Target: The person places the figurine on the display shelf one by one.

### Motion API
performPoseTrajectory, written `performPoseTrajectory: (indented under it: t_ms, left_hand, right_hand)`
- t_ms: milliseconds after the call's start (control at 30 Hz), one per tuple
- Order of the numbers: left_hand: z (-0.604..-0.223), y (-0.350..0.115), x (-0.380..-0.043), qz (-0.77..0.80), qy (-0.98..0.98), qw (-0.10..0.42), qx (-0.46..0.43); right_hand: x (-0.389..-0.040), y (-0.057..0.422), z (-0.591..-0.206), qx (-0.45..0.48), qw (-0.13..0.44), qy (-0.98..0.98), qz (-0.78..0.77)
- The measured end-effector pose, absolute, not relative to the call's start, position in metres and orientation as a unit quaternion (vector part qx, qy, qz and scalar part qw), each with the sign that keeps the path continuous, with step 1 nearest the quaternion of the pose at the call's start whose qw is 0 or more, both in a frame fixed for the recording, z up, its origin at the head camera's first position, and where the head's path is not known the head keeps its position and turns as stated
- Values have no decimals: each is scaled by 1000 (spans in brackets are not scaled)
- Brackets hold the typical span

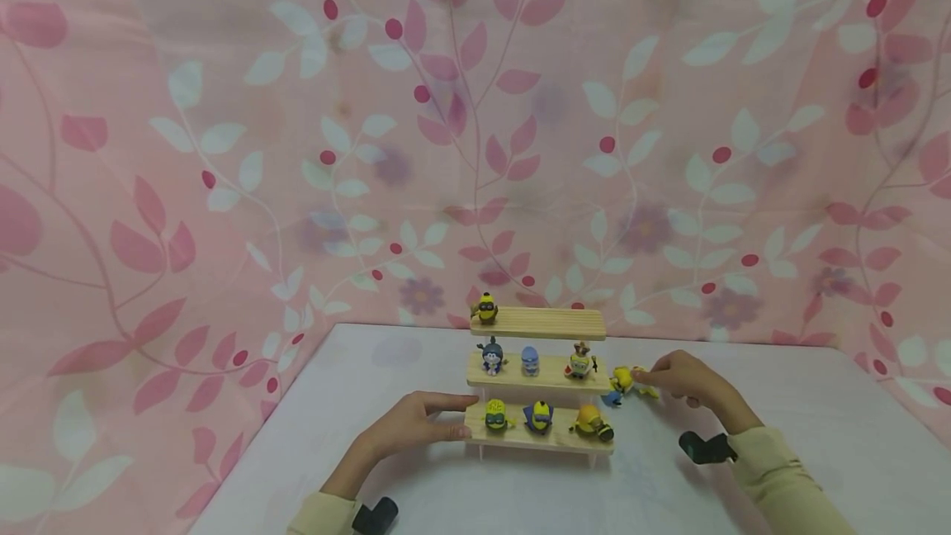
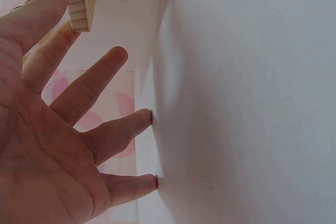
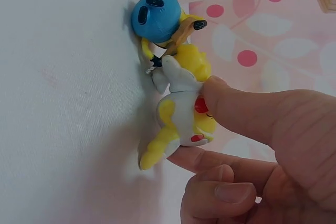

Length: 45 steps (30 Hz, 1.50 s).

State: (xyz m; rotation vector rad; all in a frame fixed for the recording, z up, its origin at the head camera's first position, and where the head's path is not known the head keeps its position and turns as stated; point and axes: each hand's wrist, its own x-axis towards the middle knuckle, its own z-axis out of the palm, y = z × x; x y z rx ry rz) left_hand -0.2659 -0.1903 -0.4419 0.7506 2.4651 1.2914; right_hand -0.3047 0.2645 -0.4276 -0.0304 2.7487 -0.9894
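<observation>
A three-tier wooden display shelf [image 1: 538, 371] stands on the white table, with small figurines on its tiers. My left hand [image 1: 404, 426] holds the left end of the lowest board [image 2: 80, 9] between thumb and index finger; its other fingers are spread, and two of them touch the tabletop. To the right of the shelf, my right hand [image 1: 694, 382] pinches a yellow and white figurine [image 3: 181, 111] between thumb and index finger. That figurine lies low at the table surface. Beside it lies a yellow figurine with a blue body [image 3: 157, 17], close to or touching it.
One yellow figurine [image 1: 486, 309] is at the top tier's left end. On the middle tier are a dark blue figurine [image 1: 492, 357], a light blue one [image 1: 530, 361] and one with a brown top [image 1: 580, 360]. Three yellow figurines occupy the lowest tier. A floral pink curtain [image 1: 475, 147] hangs behind.
</observation>
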Motion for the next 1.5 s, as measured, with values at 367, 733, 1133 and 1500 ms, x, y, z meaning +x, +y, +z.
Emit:
performPoseTrajectory:
  t_ms: [367, 733, 1133, 1500]
  left_hand:
    - [-442, -188, -266, 445, 851, 130, 248]
    - [-443, -189, -264, 452, 847, 126, 251]
    - [-445, -192, -264, 453, 845, 124, 255]
    - [-444, -190, -265, 453, 845, 125, 255]
  right_hand:
    - [-301, 265, -424, 5, 63, 942, -330]
    - [-295, 264, -416, -16, -3, 953, -303]
    - [-289, 265, -405, -52, -49, 957, -283]
    - [-272, 253, -378, -59, -83, 963, -248]
